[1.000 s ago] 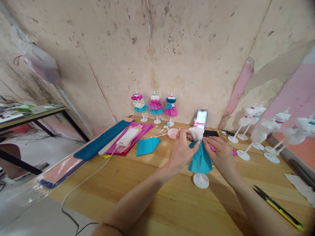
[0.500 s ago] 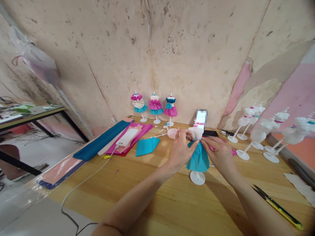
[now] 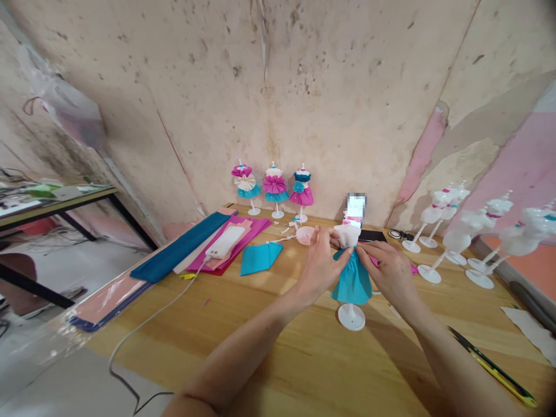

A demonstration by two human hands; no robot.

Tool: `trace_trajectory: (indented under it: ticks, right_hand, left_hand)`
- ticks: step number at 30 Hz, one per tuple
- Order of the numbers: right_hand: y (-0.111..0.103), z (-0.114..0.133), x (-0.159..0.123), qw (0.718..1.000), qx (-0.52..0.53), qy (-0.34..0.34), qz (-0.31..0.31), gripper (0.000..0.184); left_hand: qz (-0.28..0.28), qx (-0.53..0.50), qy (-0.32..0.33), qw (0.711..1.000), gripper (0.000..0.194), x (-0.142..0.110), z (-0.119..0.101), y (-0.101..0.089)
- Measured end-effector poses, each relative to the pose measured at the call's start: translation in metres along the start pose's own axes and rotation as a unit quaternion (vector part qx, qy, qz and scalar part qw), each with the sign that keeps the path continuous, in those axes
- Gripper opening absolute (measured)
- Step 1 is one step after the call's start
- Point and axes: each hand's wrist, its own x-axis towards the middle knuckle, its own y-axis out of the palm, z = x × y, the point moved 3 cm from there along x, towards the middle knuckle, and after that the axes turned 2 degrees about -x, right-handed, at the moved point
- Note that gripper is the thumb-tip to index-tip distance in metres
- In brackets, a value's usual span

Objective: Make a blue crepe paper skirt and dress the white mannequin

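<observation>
1. Stained, peeling plaster wall (image 3: pixel 278 81) fills the background, with a streak of pink paint (image 3: pixel 421 156) toward your right.
2. Pale wooden worktop (image 3: pixel 330 365) runs out from that wall. Beyond its left edge, you see a black-legged side table (image 3: pixel 56 197) standing over a grey floor (image 3: pixel 78 382).
3. Along the back edge stand three dressed mannequins (image 3: pixel 273 188) in teal, magenta and cream paper. Toward your right stand several white mannequins (image 3: pixel 473 226) on round bases.
4. Left of your hands lie a long dark-teal paper strip (image 3: pixel 178 246), magenta paper sheets (image 3: pixel 243 231) and a folded teal paper piece (image 3: pixel 258 258). A white power bank (image 3: pixel 223 242) rests on the magenta sheets, with its white cable (image 3: pixel 147 327) trailing over the worktop edge.
5. Right of your hands lie a black phone (image 3: pixel 371 236), yellow-and-black scissors (image 3: pixel 495 365) and a white paper sheet (image 3: pixel 527 330).
6. Mannequin with the teal paper skirt (image 3: pixel 353 284) stands between your hands, in front of the phone, its white round base (image 3: pixel 351 317) below them.
7. Fingers (image 3: pixel 328 234) of your left hand (image 3: pixel 319 269) pinch the mannequin at its waist. Fingers (image 3: pixel 367 250) of your right hand (image 3: pixel 391 275) press on the skirt's top edge.
</observation>
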Motion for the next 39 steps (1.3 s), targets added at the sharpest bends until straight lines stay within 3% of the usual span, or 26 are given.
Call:
trace_trajectory:
  ticks: [20,39]
  right_hand:
    - [-0.0024,0.0003,0.0007,1.000,-0.009,0.002,0.003,0.026]
    - [0.0047,0.0027,-0.0018,0.996,-0.086,-0.025,-0.006,0.027]
  left_hand:
    - [0.011,-0.017,-0.019,1.000,0.028,0.0000,-0.0009,-0.0008]
    - [0.001,0.026,-0.010,1.000,0.026,-0.0003,-0.0033,-0.0010]
